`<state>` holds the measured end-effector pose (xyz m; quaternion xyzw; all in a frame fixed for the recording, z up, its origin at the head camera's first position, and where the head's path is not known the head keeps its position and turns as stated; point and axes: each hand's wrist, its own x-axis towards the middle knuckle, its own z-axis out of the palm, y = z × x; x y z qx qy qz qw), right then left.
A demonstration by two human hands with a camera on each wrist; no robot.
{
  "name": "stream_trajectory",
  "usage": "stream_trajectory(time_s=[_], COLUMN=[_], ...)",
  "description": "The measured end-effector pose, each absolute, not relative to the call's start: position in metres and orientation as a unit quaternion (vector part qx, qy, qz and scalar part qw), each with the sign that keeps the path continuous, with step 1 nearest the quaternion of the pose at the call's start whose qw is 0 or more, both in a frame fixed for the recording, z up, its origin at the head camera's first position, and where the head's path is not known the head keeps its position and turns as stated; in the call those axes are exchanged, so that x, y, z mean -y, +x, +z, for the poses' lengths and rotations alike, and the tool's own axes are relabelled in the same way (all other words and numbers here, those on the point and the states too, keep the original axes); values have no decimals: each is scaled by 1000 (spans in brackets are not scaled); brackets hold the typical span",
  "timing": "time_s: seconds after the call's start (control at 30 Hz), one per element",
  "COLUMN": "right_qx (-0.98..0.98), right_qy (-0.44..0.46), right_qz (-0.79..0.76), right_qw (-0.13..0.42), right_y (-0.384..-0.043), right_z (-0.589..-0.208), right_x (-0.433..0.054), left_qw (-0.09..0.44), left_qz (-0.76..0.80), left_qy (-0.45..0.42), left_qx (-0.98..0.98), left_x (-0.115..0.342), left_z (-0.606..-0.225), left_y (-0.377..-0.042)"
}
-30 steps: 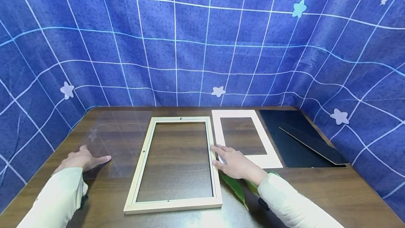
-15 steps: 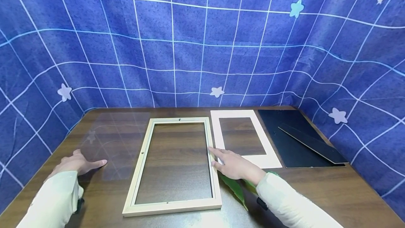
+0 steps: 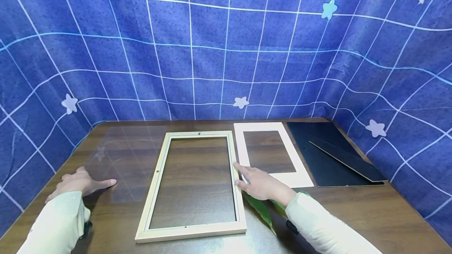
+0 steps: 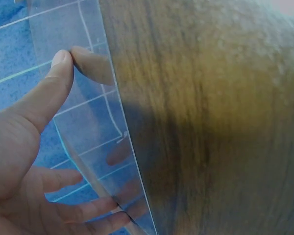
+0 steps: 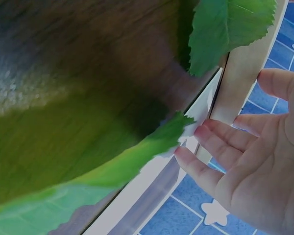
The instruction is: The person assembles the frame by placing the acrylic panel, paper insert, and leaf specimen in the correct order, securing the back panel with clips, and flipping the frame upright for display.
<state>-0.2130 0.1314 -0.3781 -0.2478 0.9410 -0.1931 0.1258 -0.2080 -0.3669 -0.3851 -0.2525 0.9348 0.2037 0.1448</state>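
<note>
On the brown wood table, a pale wooden picture frame [image 3: 190, 231] lies with its inner groove facing up. My right hand [image 3: 263, 183] rests at its right rail, fingers extended; in the right wrist view, the fingertips [image 5: 202, 132] meet the frame and the white mat board [image 3: 300, 179]. At left is a clear sheet [image 3: 130, 160], faintly reflecting the curtain. My left hand [image 3: 75, 183] lies spread over its near left part, and in the left wrist view the thumb [image 4: 61, 61] touches its surface. Green leaves [image 3: 260, 209] lie below my right wrist, partly hidden by it.
A black backing board [image 3: 307, 152] lies at the right, with a narrow black stand piece [image 3: 347, 159] slantwise on top. A blue gridded curtain [image 3: 212, 58] with stars closes off the table's back and sides.
My left hand has slid slightly left and toward me over the clear sheet. The right hand stays at the frame's rail. The whole head view shifts a little.
</note>
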Motion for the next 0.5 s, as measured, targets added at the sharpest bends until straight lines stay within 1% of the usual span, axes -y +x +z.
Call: stream_trajectory(time_s=[0.13, 0.33, 0.5], right_qx=[-941, -943, -942], right_qy=[-247, -245, -246], right_qz=[-194, -193, -197], right_qw=[124, 116, 113], right_y=[-213, -213, -213], right_z=[-378, -379, -380], right_x=[-132, -133, -132], left_qw=[145, 160, 160], left_qz=[207, 209, 224], left_qy=[-259, -270, -280], left_qx=[-932, -926, -920], left_x=[366, 364, 364], left_z=[-384, -381, -380], left_y=[-209, -211, -211])
